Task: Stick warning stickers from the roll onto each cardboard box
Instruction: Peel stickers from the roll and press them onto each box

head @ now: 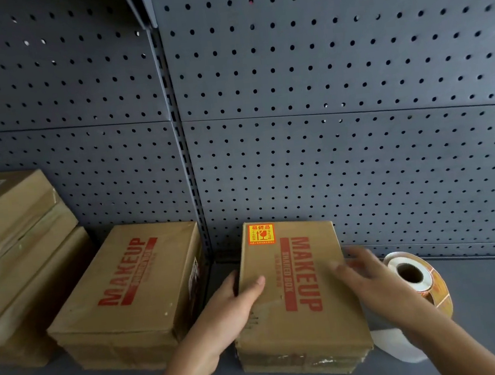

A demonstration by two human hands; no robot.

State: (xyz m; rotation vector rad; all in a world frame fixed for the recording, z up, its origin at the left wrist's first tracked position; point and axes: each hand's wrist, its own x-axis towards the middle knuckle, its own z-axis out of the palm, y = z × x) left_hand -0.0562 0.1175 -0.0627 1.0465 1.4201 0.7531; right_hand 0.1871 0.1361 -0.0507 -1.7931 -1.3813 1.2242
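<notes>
Gripping the brown cardboard box printed MAKEUP [295, 293] by its near-left edge, our left hand [232, 309] has its thumb on the lid and fingers down the side; our right hand [374, 280] is blurred, its grip spread and empty over the box's right edge. A yellow-and-red warning sticker [261, 234] already sits flat on its far-left corner, so we judge this box done. Next we need the orange sticker roll [417, 279], lying on its side just right of the box on the grey shelf [484, 299], and the unlabelled matching box [131, 290] to the left. Its matte lid should take adhesive well.
</notes>
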